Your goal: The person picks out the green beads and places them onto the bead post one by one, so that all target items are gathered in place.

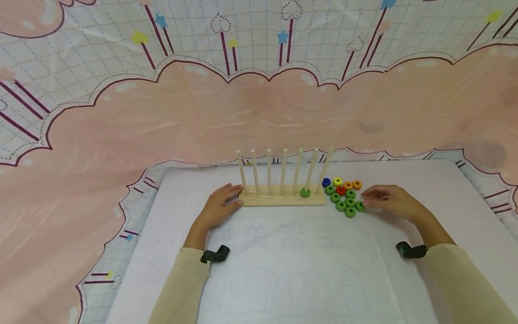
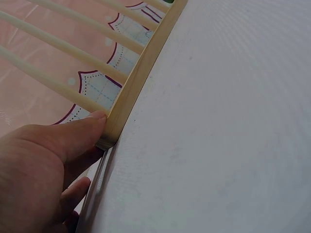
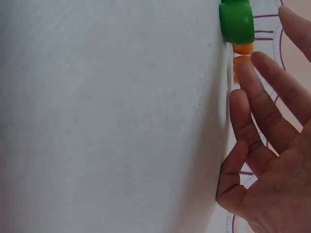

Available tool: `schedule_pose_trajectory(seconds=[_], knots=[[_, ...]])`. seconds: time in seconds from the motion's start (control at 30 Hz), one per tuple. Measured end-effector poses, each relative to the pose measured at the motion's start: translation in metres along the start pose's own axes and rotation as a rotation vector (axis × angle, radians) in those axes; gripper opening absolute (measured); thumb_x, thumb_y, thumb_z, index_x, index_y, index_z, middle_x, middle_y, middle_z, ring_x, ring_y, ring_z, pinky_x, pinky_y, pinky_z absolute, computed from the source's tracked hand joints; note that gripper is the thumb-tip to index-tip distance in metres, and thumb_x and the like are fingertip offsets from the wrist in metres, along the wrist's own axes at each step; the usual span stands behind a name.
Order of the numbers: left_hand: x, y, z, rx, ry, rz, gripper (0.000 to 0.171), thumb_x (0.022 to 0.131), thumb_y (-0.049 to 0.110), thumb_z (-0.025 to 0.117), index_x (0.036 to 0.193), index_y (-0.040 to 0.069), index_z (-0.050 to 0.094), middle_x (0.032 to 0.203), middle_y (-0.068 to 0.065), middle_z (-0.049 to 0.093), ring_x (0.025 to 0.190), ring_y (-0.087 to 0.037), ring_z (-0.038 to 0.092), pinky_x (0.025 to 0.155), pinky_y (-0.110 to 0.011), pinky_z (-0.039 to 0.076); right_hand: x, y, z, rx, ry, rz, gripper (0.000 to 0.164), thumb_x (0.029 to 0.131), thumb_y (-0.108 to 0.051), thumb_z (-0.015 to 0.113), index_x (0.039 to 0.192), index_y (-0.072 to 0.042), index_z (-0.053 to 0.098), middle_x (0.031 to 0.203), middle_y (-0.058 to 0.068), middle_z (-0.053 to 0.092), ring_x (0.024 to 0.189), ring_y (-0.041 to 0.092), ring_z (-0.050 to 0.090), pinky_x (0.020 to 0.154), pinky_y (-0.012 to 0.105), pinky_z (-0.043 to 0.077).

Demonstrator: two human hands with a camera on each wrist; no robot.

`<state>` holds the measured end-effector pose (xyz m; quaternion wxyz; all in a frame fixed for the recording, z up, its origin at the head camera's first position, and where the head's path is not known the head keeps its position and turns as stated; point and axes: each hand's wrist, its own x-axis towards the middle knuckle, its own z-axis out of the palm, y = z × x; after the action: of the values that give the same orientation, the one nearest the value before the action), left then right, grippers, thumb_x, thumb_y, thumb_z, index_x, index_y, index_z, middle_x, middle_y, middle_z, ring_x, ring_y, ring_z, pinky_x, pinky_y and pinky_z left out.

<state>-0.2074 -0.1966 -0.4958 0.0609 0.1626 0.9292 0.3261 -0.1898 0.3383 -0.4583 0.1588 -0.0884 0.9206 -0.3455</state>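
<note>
A wooden peg rack (image 1: 283, 200) with several upright pegs stands near the back of the table. One green bead (image 1: 305, 193) sits at the bottom of a peg toward its right end. My left hand (image 1: 218, 207) grips the left end of the rack, thumb (image 2: 80, 131) against the front corner and fingers round the end. Right of the rack lies a cluster of loose beads, with several green beads (image 1: 350, 202), a red bead (image 1: 341, 191), two orange beads (image 1: 356, 185), a yellow bead (image 1: 337, 182) and a blue bead (image 1: 326, 182). My right hand (image 1: 388, 200) hovers beside them, fingers loosely bent, fingertips close to the rightmost green bead (image 3: 237, 23).
A white sheet (image 1: 291, 270) covers the table. Behind it hangs a pink and white patterned cloth (image 1: 263, 117), close to the back of the rack. Black wrist cameras (image 1: 410, 250) sit on both forearms.
</note>
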Motion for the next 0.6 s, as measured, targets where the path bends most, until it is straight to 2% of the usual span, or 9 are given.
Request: schedule_pose_trajectory(seconds=[0.2,0.33,0.6], knots=[[0.0007,-0.0003,0.0003,0.028,0.018,0.032,0.053,0.102,0.033,0.062,0.150,0.014,0.052,0.157,-0.008,0.049,0.153,-0.036,0.031,0.124,-0.065,0.019,0.0040,-0.0019,0.0019,-0.068,-0.031,-0.005,0.047,0.091,-0.046,0.075,0.125,-0.014,0.071,0.106,0.000,0.072,0.099,0.020,0.058,0.085,0.033,0.048],[0.0005,0.0001,-0.0003,0.020,0.014,0.031,0.053,0.102,0.032,0.062,0.150,0.014,0.052,0.157,-0.008,0.050,0.153,-0.035,0.031,0.124,-0.065,0.018,0.0049,-0.0013,0.0031,-0.078,-0.029,-0.016,0.046,0.090,-0.045,0.077,0.123,-0.014,0.072,0.106,0.001,0.071,0.100,0.021,0.058,0.085,0.033,0.048],[0.0007,0.0009,0.0005,0.012,0.009,0.023,0.053,0.101,0.031,0.064,0.150,0.014,0.052,0.157,-0.006,0.050,0.154,-0.034,0.031,0.125,-0.064,0.018,0.0036,-0.0007,0.0043,-0.081,-0.019,-0.036,0.041,0.086,-0.043,0.081,0.116,-0.015,0.076,0.115,0.005,0.073,0.108,0.025,0.061,0.092,0.040,0.050]])
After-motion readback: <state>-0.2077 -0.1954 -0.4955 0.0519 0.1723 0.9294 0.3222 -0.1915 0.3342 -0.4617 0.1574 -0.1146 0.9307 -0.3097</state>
